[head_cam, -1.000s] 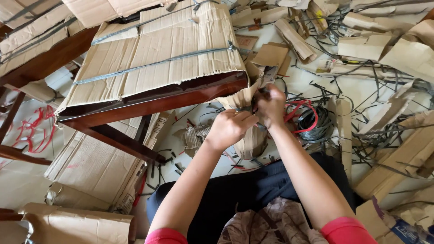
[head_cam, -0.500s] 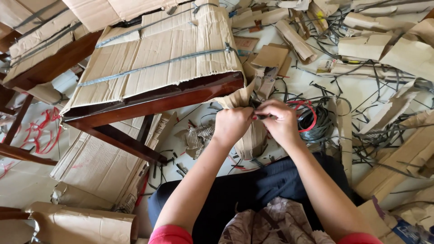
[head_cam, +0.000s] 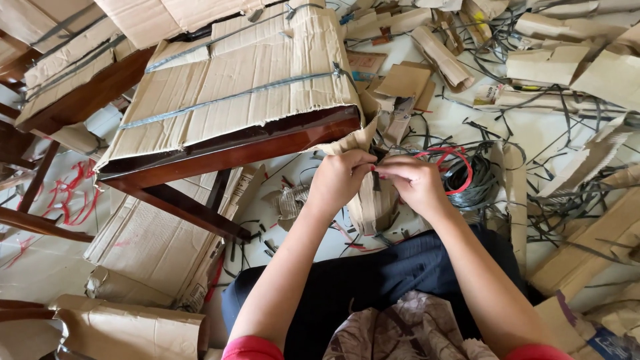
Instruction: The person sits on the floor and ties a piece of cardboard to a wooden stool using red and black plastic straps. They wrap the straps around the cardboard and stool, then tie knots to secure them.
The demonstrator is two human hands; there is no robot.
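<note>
We are looking down at our two hands meeting over a folded strip of cardboard (head_cam: 368, 200) that is hanging from the corner of a dark wooden surface (head_cam: 230, 150). Our left hand (head_cam: 340, 179) is curling closed around the cardboard's upper edge, while our right hand (head_cam: 415, 181) is pinching a thin dark strap (head_cam: 377, 179) just beside it, fingertips nearly touching the left hand. A bundle of flattened cardboard (head_cam: 240, 73), tied with grey bands, is lying on the surface. A coil of red and black straps (head_cam: 467, 172) is sitting on the floor just beyond our right hand, among scattered cardboard scraps (head_cam: 547, 63).
</note>
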